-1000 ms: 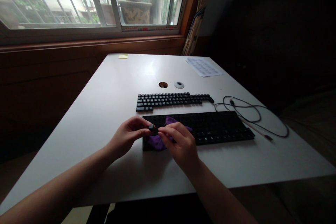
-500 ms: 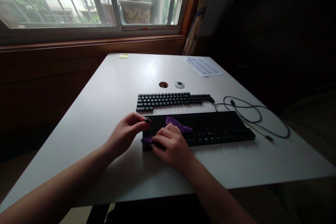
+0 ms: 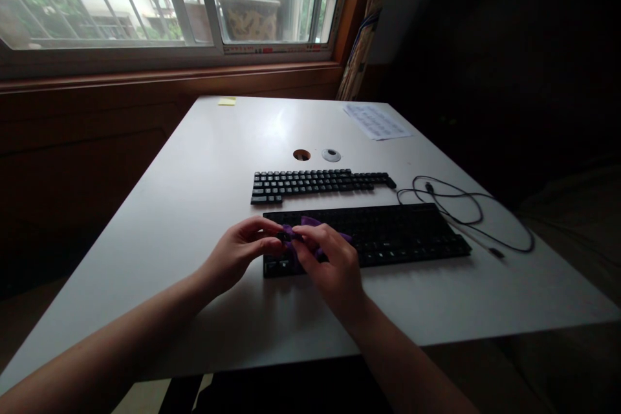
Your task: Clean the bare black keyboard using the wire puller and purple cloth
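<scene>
Pinching, left hand [image 3: 233, 249]: thumb and fingertips grip a small dark keycap [image 3: 281, 237], mostly hidden by fingers and cloth, above the left end of the keyboard.
Right hand [image 3: 334, 262]: thumb and forefinger squeeze a fold of purple cloth [image 3: 310, 222] up against the keycap; the rest of the cloth hangs behind and below the fingers, over the keyboard.
Black keyboard [image 3: 402, 229]: flat beneath both hands, long side roughly facing the person; a few caps with pale marks show along its near edge, the rest too dark to read.
Keycap rows [image 3: 315, 185]: just beyond the keyboard, set out side by side with a stepped edge.
Cable [image 3: 478, 213]: black, loosely looped to the right of the keyboard.
Thin rod [image 3: 495, 253]: inside the near part of the loop, its end pale; too dim to identify.
Tabletop [image 3: 184, 194]: white, with a round hole [image 3: 301, 155] and a grey ring [image 3: 331, 155] side by side past the rows.
Far edge: yellow note [image 3: 226, 101] at left, printed sheets [image 3: 378, 123] at right.
Window [image 3: 140, 0]: behind the table, a planter [image 3: 250, 18] outside the glass.
</scene>
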A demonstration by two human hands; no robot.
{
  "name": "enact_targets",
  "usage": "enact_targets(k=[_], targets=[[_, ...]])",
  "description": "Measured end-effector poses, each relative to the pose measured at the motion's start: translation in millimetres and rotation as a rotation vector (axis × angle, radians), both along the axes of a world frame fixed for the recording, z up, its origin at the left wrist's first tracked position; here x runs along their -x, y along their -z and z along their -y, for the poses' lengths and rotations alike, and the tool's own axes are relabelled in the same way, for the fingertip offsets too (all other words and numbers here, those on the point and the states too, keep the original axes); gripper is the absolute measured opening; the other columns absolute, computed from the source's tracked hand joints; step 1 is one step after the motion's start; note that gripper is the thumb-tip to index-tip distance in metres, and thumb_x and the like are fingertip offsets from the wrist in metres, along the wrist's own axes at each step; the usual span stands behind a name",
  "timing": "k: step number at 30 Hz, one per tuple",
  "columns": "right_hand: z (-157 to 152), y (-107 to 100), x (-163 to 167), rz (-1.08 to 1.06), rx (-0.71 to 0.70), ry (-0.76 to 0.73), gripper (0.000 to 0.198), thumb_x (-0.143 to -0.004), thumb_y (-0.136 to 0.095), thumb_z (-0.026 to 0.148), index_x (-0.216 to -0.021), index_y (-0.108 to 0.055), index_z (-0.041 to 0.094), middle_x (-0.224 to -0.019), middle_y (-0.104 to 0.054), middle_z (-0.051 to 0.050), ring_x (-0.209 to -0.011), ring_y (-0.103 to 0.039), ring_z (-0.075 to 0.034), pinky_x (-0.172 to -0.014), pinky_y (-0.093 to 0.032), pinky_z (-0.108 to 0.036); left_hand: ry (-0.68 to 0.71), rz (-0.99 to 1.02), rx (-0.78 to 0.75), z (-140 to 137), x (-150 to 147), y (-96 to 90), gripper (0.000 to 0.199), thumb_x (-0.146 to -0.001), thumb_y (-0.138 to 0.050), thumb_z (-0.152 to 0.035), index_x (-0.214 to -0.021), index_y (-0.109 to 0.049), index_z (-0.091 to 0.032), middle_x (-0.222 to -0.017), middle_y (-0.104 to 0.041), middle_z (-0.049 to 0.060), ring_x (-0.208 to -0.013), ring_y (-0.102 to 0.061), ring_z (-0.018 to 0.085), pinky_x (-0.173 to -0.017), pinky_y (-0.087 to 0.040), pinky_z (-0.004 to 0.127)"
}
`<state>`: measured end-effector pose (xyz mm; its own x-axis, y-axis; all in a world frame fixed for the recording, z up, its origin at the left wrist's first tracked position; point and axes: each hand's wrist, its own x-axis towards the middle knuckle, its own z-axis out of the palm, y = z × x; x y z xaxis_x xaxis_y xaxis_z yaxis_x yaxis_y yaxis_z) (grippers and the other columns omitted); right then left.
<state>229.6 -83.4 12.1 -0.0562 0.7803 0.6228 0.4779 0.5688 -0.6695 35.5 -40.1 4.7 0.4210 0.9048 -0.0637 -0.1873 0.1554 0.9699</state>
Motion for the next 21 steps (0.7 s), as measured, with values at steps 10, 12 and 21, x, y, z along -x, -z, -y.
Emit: enact_targets(k=[10,12,21], targets=[[-1.4,3.8,-3.1,0.006,-0.015,-0.073,0.030,-0.092,-0.060,0.015,-0.117,-0.071,0.027,-0.090,-0.067,-0.003,-0.080,-0.064,-0.015,-0.073,-0.057,-0.029,0.033,-0.065,-0.037,0.8,-0.3,0.2,0.021,-0.080,-0.078,-0.026,-0.098,-0.075,-0.016,-0.098,-0.077,0.008,-0.090,-0.072,0.021,-0.085,-0.058,0.032],[-1.8,5.6,-4.0,0.036,-0.036,-0.088,0.033,-0.092,-0.061,0.014,-0.120,-0.070,0.027,-0.091,-0.067,-0.003,-0.081,-0.065,-0.015,-0.074,-0.058,-0.030,0.036,-0.092,-0.045,0.9,-0.1,-1.5,0.020,-0.080,-0.078,-0.027,-0.096,-0.076,-0.016,-0.095,-0.077,0.008,-0.088,-0.072,0.021,-0.083,-0.059,0.031],[0.3,8.0,-9.4,0.236,-0.146,-0.086,0.036,-0.090,-0.061,0.010,-0.123,-0.067,0.024,-0.092,-0.068,-0.005,-0.083,-0.064,-0.017,-0.078,-0.056,-0.033,0.060,-0.126,-0.052,3.7,-1.4,-9.2,0.020,-0.080,-0.078,-0.027,-0.095,-0.074,-0.014,-0.092,-0.077,0.007,-0.085,-0.072,0.019,-0.081,-0.059,0.030]])
